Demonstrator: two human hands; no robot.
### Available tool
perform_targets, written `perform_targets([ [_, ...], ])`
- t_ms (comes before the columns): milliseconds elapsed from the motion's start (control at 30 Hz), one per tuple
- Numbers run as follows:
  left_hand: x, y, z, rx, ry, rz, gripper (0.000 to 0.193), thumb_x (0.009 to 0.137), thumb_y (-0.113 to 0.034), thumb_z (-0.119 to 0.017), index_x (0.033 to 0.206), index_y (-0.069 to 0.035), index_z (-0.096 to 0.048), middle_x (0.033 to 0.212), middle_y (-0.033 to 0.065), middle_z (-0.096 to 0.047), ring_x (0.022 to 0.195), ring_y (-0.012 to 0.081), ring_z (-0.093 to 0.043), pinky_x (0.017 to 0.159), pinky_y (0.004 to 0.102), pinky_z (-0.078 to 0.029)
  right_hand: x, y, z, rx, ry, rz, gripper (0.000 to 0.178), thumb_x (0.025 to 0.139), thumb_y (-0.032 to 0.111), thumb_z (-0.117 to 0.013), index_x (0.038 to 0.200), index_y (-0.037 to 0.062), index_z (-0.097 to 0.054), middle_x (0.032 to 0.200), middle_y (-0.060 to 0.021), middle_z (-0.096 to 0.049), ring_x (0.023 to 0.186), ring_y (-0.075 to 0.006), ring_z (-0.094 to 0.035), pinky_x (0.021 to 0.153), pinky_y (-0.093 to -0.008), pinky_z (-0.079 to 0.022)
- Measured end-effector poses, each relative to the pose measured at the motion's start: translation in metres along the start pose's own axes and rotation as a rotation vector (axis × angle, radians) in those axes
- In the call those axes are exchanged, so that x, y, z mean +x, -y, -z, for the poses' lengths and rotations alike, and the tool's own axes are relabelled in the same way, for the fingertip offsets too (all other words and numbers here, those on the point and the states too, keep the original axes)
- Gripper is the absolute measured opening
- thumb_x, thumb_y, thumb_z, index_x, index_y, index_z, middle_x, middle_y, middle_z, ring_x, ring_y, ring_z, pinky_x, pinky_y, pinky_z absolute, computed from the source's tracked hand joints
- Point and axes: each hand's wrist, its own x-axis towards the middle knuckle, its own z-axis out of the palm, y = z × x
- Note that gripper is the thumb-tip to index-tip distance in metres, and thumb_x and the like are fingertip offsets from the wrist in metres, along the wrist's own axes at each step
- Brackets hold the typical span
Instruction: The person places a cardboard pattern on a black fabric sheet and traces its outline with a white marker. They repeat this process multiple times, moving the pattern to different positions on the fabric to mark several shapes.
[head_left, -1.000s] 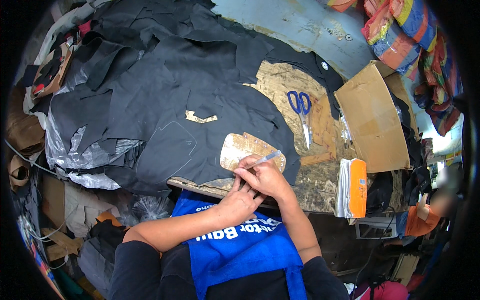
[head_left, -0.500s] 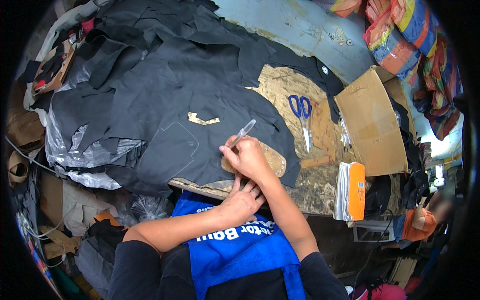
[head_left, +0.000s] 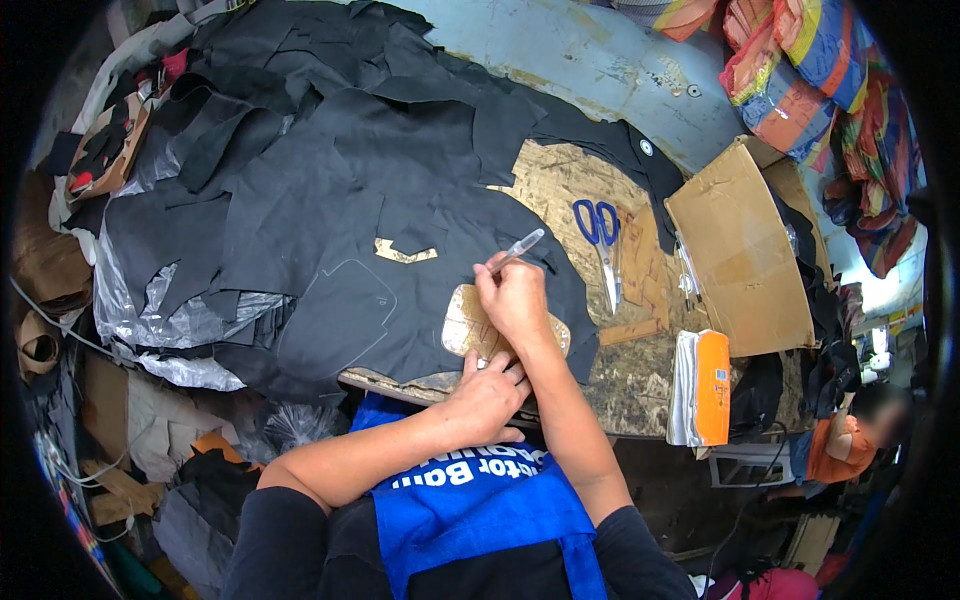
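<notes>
Head view: from where I stand, 1 pale outlined shape is drawn on the black sheet, left of the brown, rounded template; judging by this, 1 marking appears done and the marking at the template appears unfinished. How much line runs around the template cannot be told, because the right hand covers part of it. The template lies flat on the sheet, near the edge of the wooden table, partly beneath the right hand and just ahead of the left hand. Left fingers: extended, clasping nothing, tips touching the template's near edge. Right fingers: pinched around the pen, upper end slanting rightward; nib not discernible.
</notes>
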Motion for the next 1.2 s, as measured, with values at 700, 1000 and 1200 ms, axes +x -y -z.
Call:
perform_targets([
  [700, 0.023, 0.010, 0.017, -0.082, 0.103, 0.103, 0.082, 0.067, -0.045, -0.078, 0.130, -0.004, -0.046, 0.133, 0.0089, -0.047, 0.117, 0.0317, -0.043, 0.082, 0.0590, -0.044, -0.015, -0.034, 0.021, 0.055, -0.065, -0.011, 0.015, 0.081, 0.009, -0.067, 0.076, -0.0046, -0.062, 0.064, -0.0146, -0.065, 0.055, -0.0172, -0.063, 0.052, -0.0278, -0.048],
  [1000, 0.024, 0.003, 0.028, -0.090, 0.148, 0.123, 0.086, 0.066, -0.041, -0.078, 0.136, -0.007, -0.041, 0.137, 0.0078, -0.043, 0.112, 0.0331, -0.044, 0.083, 0.0577, -0.045, -0.008, -0.036, 0.023, 0.210, -0.002, -0.124, 0.020, 0.079, 0.020, -0.069, 0.079, 0.0008, -0.065, 0.063, -0.0122, -0.064, 0.057, -0.0194, -0.063, 0.057, -0.0301, -0.049],
  [1200, 0.026, 0.004, 0.027, -0.080, 0.146, 0.115, 0.086, 0.066, -0.042, -0.078, 0.134, -0.005, -0.042, 0.137, 0.0068, -0.043, 0.116, 0.0322, -0.044, 0.082, 0.0580, -0.045, -0.008, -0.034, 0.032, 0.057, 0.010, -0.058, 0.020, 0.078, 0.022, -0.070, 0.080, 0.0021, -0.066, 0.065, -0.0135, -0.065, 0.061, -0.0266, -0.065, 0.058, -0.0335, -0.050],
])
